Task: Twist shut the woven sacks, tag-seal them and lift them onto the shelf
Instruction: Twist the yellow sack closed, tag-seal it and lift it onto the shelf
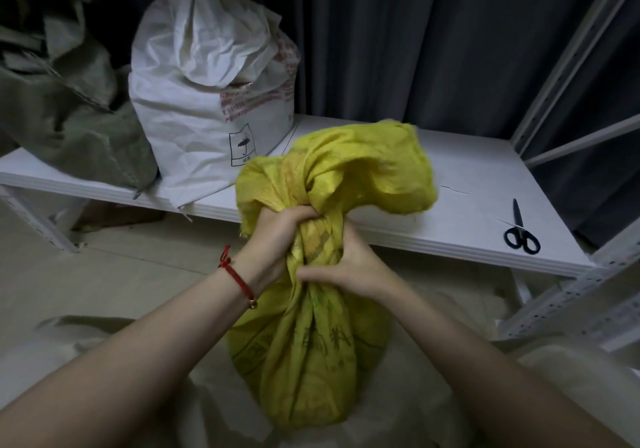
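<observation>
Yellow sack (311, 361) — soft, crumply, probably heavy; gathered neck (320, 240) clenched by left hand (280, 233), far, and right hand (346, 269), near — best hold there.

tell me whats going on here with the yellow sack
A person is closing a yellow woven sack: the left hand grips the bunched neck under the loose top, the right hand just below it. The sack sits low in front of the white shelf, with no tag visible on its neck. A tied white sack and a green sack are on the shelf, black-handled scissors near its right end.
</observation>
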